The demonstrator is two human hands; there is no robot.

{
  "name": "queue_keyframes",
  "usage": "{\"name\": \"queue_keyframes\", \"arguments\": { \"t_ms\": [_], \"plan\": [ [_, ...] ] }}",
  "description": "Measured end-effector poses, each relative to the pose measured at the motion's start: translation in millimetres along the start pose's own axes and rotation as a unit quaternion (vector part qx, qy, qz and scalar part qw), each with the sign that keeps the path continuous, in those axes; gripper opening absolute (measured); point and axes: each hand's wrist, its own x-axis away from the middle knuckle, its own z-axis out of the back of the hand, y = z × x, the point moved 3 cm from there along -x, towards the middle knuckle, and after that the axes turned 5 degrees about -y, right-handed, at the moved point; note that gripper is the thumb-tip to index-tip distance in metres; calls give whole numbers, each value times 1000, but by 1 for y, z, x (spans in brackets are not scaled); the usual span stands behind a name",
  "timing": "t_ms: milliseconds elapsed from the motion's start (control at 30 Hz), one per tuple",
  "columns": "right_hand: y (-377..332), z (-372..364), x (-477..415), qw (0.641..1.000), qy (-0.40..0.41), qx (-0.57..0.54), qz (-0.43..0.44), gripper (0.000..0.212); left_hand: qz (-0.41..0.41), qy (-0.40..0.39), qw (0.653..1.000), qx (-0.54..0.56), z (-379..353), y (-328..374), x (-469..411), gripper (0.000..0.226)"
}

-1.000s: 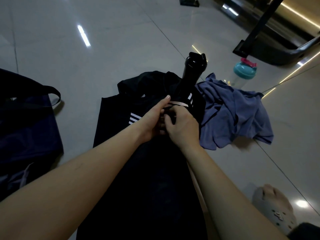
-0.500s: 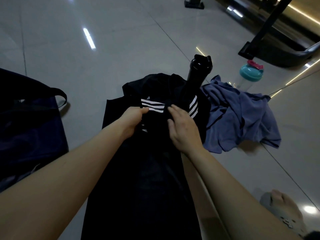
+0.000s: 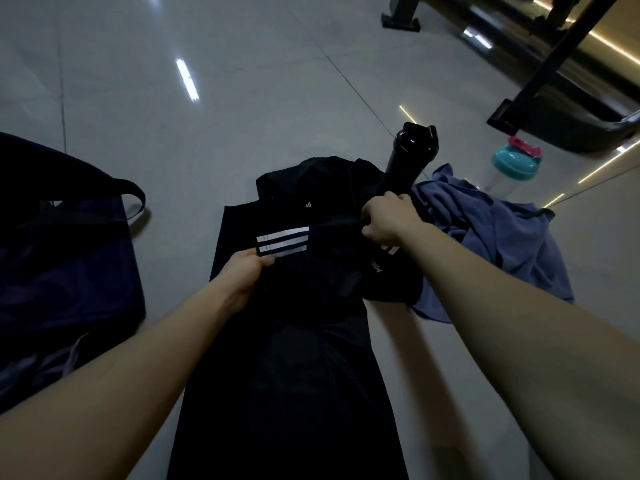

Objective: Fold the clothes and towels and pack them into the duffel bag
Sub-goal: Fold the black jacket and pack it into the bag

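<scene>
Just went from fiddling close together to stretching the black striped garment wide, left hand pinching its stripe end, right hand gripping the other end by the black bottle, so fold barely started, duffel bag off left still waiting

A black, white-striped garment is laid lengthwise on the floor, its upper part gripped by the left hand and right hand. A crumpled blue cloth is heaped at its right, and a dark duffel bag is slumped at its left.
</scene>
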Motion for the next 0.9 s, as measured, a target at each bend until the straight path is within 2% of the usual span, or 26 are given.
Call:
{"name": "queue_keyframes", "arguments": {
  "t_ms": [133, 233, 400, 500, 600, 700, 800, 900],
  "plan": [
    [6, 20, -15, 993, 10, -113, 11, 18, 11, 24, 999, -45, 4, -8, -5, 19],
    [-2, 30, -24, 994, 6, -102, 28, 14, 11, 68, 994, -89, 7, -12, -9, 25],
    [-2, 32, -30, 996, 5, -79, -37, 21, 0, 108, 989, -100, 4, -10, -7, 6],
    [7, 28, -36, 978, -33, -199, -51, 23, 4, 105, 988, -114, 3, -8, -10, 4],
    [15, 27, -37, 950, -26, -303, -69, 12, -1, 113, 984, -135, 1, -8, -11, 24],
    [23, 30, -40, 956, 28, -277, -96, 19, -14, 125, 980, -156, -2, -7, -14, 35],
    [23, 30, -43, 965, 93, -224, -104, 15, -22, 123, 977, -170, -5, -3, -15, 28],
    [21, 25, -44, 965, 125, -202, -110, 9, -29, 139, 968, -209, -5, 1, -22, 28]
  ]
}}
